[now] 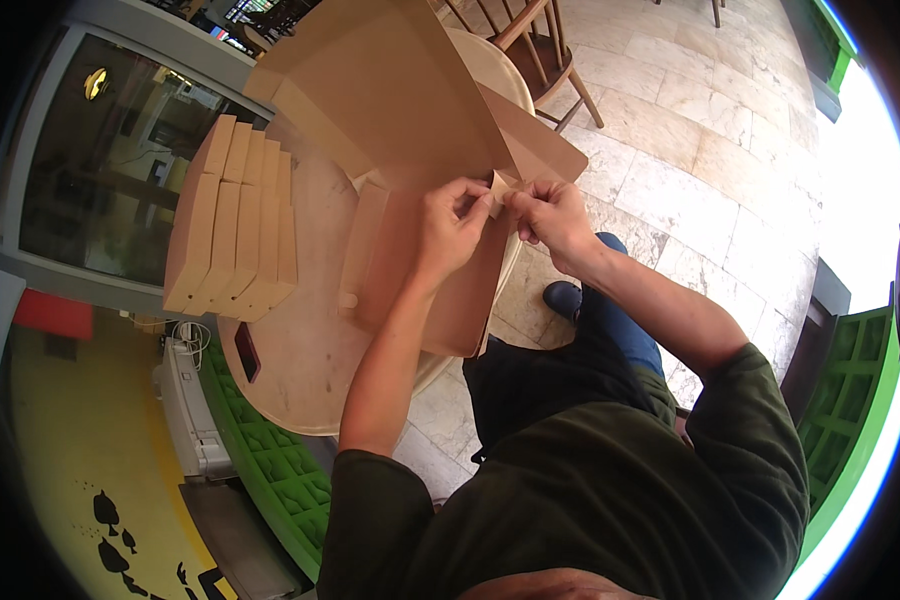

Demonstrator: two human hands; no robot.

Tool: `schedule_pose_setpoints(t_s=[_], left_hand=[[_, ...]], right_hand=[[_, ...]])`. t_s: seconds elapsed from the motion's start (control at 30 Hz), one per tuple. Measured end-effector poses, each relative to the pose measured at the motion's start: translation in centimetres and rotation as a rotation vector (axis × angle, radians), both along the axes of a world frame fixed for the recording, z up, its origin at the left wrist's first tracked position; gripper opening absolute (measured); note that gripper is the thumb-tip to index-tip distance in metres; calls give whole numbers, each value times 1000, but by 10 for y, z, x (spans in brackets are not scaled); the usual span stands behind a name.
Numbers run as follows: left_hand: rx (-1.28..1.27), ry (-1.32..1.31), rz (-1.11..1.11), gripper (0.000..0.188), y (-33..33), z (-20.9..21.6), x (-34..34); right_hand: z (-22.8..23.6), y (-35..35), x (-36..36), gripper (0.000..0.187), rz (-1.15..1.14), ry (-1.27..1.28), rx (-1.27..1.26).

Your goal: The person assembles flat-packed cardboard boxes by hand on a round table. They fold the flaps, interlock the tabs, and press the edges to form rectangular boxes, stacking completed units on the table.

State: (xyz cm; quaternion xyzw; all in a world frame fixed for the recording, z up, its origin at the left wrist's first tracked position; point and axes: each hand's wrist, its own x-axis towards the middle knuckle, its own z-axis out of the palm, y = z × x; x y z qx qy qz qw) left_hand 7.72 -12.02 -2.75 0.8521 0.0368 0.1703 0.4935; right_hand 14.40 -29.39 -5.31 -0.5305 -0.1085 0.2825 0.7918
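A large brown cardboard box (385, 85) lies partly folded on the round table, its lid raised at the far side and its shallow tray part nearer me. At the right corner of the box, my left hand (454, 225) pinches a small cardboard flap (500, 188) between thumb and fingers. Close beside it, my right hand (552, 216) grips the same flap from the right with bent fingers. Both sets of fingertips almost meet there. A side flap (535, 135) of the lid sticks out beyond the table edge.
Folded brown boxes (235, 220) stand stacked in a row at the table's left. A phone (247, 350) lies near the left edge of the round table (300, 385). A wooden chair (545, 50) stands behind the table, on pale floor tiles (690, 90). Green lattice panels (270, 470) flank the left.
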Motion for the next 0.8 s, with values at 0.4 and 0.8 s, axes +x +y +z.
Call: schedule_pose_setpoints(t_s=[0.4, 0.8], left_hand=[[-67, -3, -47, 5, -2, 6, -9], [-25, -38, -83, 6, -5, 1, -12]], right_hand=[[-8, -2, 6, 19, 96, 33, 197], [-5, -4, 13, 15, 174, 31, 59]])
